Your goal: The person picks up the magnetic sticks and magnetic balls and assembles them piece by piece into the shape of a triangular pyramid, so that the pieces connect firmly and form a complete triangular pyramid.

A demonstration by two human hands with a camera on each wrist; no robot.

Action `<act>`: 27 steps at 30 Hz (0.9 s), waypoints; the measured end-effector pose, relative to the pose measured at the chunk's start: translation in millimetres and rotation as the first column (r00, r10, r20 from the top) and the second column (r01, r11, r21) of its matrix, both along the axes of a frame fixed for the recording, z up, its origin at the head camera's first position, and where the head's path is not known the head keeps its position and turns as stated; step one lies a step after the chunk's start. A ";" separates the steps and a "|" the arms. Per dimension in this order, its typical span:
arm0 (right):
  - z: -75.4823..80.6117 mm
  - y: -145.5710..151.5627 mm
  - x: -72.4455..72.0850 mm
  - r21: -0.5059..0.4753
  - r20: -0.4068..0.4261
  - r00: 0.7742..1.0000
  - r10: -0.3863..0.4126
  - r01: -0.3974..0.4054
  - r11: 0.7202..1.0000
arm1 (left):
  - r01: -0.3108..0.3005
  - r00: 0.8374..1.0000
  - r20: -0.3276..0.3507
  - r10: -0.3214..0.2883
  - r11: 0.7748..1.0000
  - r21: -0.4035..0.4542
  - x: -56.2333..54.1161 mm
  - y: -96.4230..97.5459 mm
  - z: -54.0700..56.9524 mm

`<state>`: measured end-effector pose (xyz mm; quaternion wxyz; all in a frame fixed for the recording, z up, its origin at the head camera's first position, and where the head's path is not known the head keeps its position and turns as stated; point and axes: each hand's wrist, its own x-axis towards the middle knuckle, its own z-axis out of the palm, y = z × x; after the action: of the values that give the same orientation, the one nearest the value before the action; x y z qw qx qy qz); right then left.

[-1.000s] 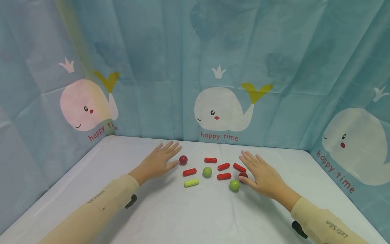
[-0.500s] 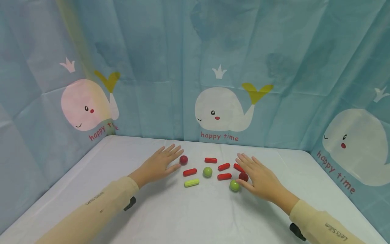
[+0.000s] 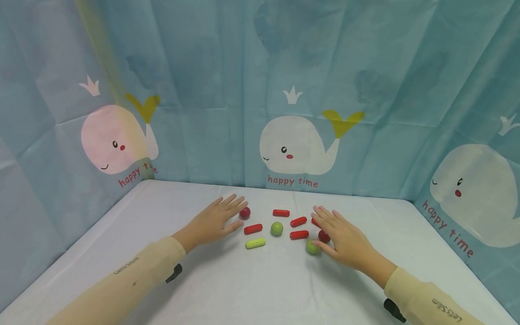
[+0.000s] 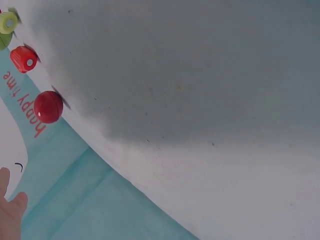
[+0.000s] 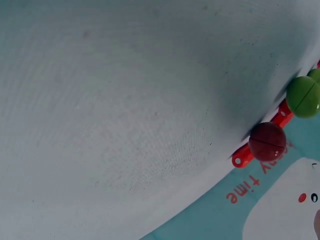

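Observation:
In the head view my left hand [image 3: 215, 222], palm down with fingers straight and spread, hovers beside a dark red ball [image 3: 245, 213], its fingertips overlapping it. My right hand [image 3: 345, 237], also flat and straight-fingered, partly covers another dark red ball [image 3: 323, 236] and a green ball [image 3: 312, 247]. Neither hand holds anything. Between them lie a second green ball [image 3: 276, 228], a yellow-green ridged stick [image 3: 255, 243] and several short red sticks [image 3: 299, 234]; one is mostly hidden behind the right fingers. The left wrist view shows a red ball [image 4: 48, 107] beyond bare cloth.
A white cloth [image 3: 243, 289] covers the table. Blue curtains [image 3: 211, 135] printed with whales rise along its back and both sides. Dark wrist cameras [image 3: 394, 310] hang under both sleeves.
My right hand has shifted left and slightly nearer, now overlapping the green ball and the rightmost red stick. My left hand has edged right over the red ball. The balls and sticks stay put.

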<state>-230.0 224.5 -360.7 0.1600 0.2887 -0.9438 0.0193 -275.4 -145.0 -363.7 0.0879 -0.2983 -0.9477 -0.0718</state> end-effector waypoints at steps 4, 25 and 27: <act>-1.0 -2.0 1.1 0.001 -0.007 1.000 0.009 -0.009 1.000 | 0.008 1.000 0.004 -0.008 1.000 -0.006 0.7 1.5 -1.6; -6.0 -8.9 7.1 -0.034 -0.016 0.999 0.028 -0.029 0.999 | 0.069 0.997 0.047 -0.069 0.998 -0.004 10.8 7.7 -2.9; -6.1 -9.8 7.9 -0.032 -0.019 0.999 0.029 -0.029 0.999 | 0.072 0.996 0.059 -0.071 0.997 0.001 11.5 8.0 -3.6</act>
<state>-222.1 214.8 -366.8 0.1730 0.2999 -0.9375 0.0344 -263.9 -137.0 -367.3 0.0574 -0.3299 -0.9386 -0.0830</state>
